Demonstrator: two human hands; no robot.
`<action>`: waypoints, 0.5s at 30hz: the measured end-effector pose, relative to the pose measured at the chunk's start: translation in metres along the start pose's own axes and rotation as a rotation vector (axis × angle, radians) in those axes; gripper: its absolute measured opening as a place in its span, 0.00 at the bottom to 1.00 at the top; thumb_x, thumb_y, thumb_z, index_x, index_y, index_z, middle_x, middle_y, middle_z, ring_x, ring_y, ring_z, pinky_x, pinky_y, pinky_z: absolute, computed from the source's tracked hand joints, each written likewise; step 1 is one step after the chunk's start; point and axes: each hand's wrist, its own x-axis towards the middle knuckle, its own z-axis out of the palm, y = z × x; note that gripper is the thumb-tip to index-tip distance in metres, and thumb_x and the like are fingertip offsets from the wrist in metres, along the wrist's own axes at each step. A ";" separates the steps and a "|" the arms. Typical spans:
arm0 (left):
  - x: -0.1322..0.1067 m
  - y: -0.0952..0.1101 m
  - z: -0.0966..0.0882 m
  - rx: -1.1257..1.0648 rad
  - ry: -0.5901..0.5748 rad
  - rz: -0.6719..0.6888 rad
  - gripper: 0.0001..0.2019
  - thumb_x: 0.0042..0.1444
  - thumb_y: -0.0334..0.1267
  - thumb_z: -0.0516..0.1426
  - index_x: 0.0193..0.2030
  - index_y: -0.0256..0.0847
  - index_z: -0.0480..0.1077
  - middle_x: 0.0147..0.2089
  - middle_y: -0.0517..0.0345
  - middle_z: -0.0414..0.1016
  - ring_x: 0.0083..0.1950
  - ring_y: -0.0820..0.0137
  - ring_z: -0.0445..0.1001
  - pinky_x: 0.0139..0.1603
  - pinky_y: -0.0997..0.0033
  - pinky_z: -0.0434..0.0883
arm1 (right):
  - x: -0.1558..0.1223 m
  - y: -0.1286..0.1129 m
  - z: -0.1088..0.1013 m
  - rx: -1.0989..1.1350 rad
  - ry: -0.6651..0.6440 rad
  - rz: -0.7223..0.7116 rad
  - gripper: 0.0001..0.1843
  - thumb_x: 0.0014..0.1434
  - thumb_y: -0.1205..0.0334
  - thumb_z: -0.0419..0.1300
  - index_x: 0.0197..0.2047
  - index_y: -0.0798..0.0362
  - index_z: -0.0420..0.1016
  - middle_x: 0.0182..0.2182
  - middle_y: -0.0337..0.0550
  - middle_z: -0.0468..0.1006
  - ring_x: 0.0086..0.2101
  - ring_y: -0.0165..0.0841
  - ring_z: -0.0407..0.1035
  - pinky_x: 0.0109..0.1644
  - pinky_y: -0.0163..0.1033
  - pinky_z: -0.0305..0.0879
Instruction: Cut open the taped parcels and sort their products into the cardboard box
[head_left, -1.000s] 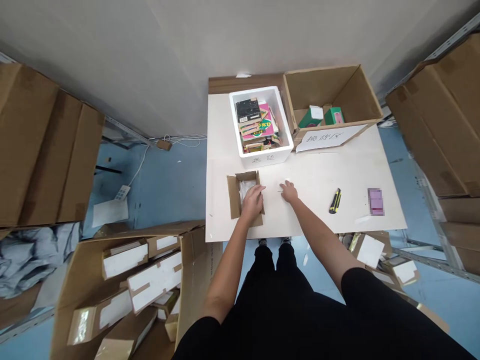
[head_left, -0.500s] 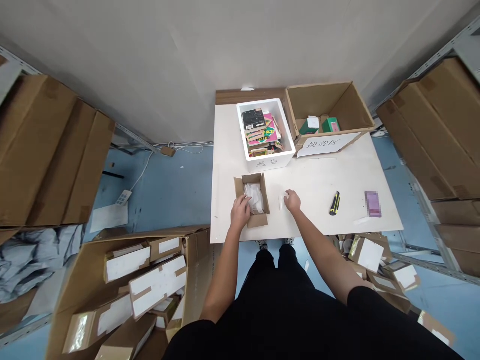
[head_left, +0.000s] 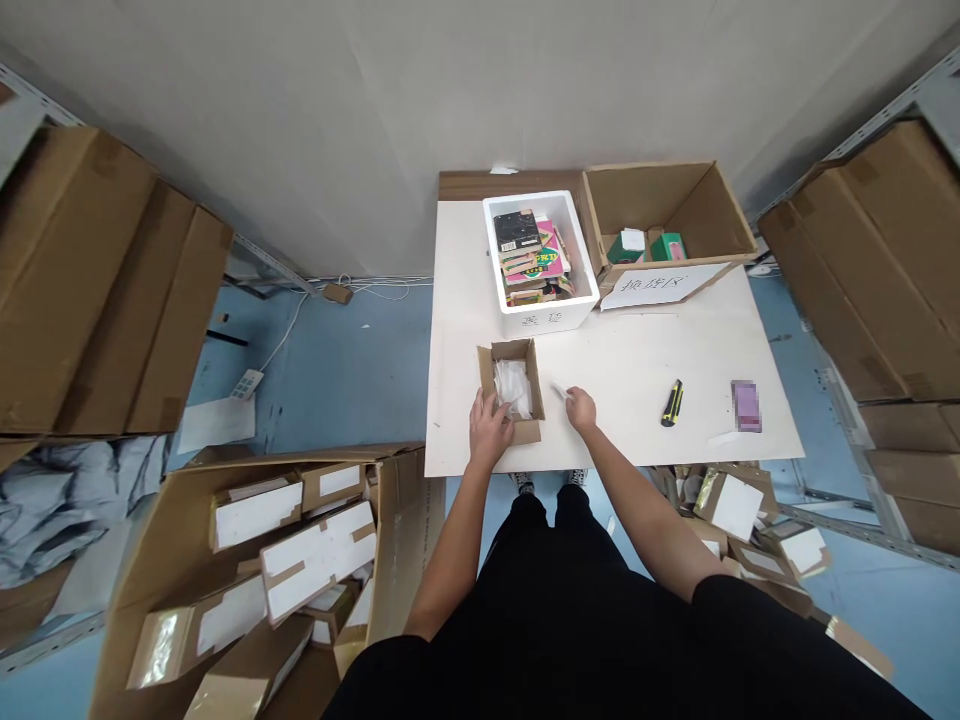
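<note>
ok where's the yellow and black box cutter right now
In the head view, the yellow-and-black utility knife lies on the white tabletop, to the right of the person's right hand and left of a pixelated pink packet.

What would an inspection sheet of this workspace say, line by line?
Surface: white table top, holding the items below.
Job's things: small cardboard box with white wrapping inside.
Clutter: white foam box of colourful packets, open carton, handwritten paper sign, yellow-and-black utility knife, blurred pink item.
Hands: left hand at the small box, by the wrapping; right hand beside a thin white strip, grip unclear.
Cables: white cable on the floor, leading to a power strip.
Surroundings: blue floor, stacked cartons, floor carton of white-labelled boxes.
</note>
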 end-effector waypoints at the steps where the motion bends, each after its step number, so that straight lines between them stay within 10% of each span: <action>1: -0.001 0.000 0.001 0.006 -0.010 0.000 0.19 0.63 0.36 0.63 0.61 0.45 0.77 0.77 0.44 0.64 0.84 0.43 0.45 0.76 0.36 0.63 | -0.002 -0.009 -0.006 0.059 0.084 -0.055 0.21 0.65 0.68 0.52 0.57 0.53 0.78 0.53 0.52 0.82 0.54 0.45 0.75 0.64 0.48 0.70; 5: -0.002 -0.003 0.009 0.050 -0.106 -0.015 0.30 0.55 0.38 0.69 0.65 0.44 0.74 0.84 0.42 0.50 0.85 0.37 0.37 0.78 0.33 0.59 | -0.008 -0.058 -0.016 0.222 0.232 -0.266 0.21 0.71 0.59 0.51 0.61 0.50 0.78 0.55 0.51 0.82 0.56 0.45 0.76 0.66 0.50 0.71; 9: -0.004 -0.013 0.020 0.089 -0.218 -0.071 0.38 0.49 0.38 0.74 0.68 0.44 0.72 0.85 0.39 0.45 0.84 0.34 0.40 0.79 0.27 0.50 | -0.007 -0.104 -0.003 0.193 -0.014 -0.422 0.34 0.66 0.59 0.62 0.74 0.46 0.67 0.67 0.48 0.74 0.65 0.45 0.70 0.71 0.50 0.67; 12: -0.008 -0.018 0.028 0.061 -0.219 -0.097 0.28 0.52 0.36 0.72 0.61 0.43 0.77 0.85 0.40 0.47 0.84 0.38 0.44 0.78 0.32 0.56 | -0.010 -0.112 0.004 0.109 -0.157 -0.399 0.51 0.59 0.59 0.70 0.81 0.48 0.55 0.77 0.55 0.59 0.72 0.51 0.59 0.74 0.56 0.63; 15: -0.011 -0.015 0.034 0.001 -0.168 -0.141 0.15 0.57 0.39 0.69 0.52 0.47 0.80 0.84 0.49 0.50 0.84 0.44 0.47 0.73 0.38 0.68 | -0.024 -0.093 0.000 0.013 -0.133 -0.440 0.48 0.58 0.60 0.72 0.78 0.49 0.62 0.79 0.58 0.52 0.77 0.55 0.47 0.77 0.63 0.53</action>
